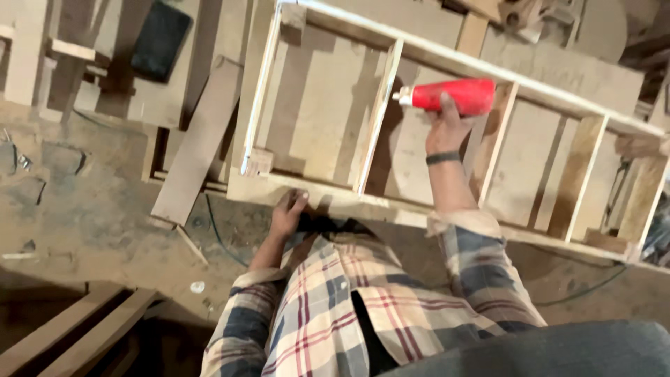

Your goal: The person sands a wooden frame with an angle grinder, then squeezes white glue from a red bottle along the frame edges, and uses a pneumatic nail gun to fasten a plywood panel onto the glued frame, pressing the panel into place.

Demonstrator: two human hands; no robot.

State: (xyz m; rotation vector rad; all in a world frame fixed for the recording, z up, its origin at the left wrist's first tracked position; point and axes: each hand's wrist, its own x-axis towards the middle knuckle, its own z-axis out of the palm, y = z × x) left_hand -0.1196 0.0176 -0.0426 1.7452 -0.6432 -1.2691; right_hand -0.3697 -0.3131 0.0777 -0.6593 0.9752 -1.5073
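Two hands at a wooden frame, one with a red bottle

At the far left, short wood offcuts (28, 49) stand on the dusty floor (91, 209), and a dark flat pad (160, 38) lies on boards near the top edge. A long plank (199, 143) rests slanted on the floor, just beside the left end of the wooden frame (317, 192). In the bottom left corner, two more wooden strips (77, 331) lie side by side.

The frame is long and ladder-like, with thin cross slats (379, 115) between two rails, and it runs from the middle toward the right edge. The left hand (287, 213) rests on the near rail of the frame, close to its left corner; the fingers are bent over the edge of the wood, holding it. The sleeves are of a plaid shirt (349, 300).

The right hand (447, 129), with a dark band at the wrist, is closed around a red bottle (457, 96). The bottle lies sideways above the frame, its white nozzle pointing left and very near one cross slat; I cannot tell if it touches. A thin cable (579, 290) lies on the floor at the right.
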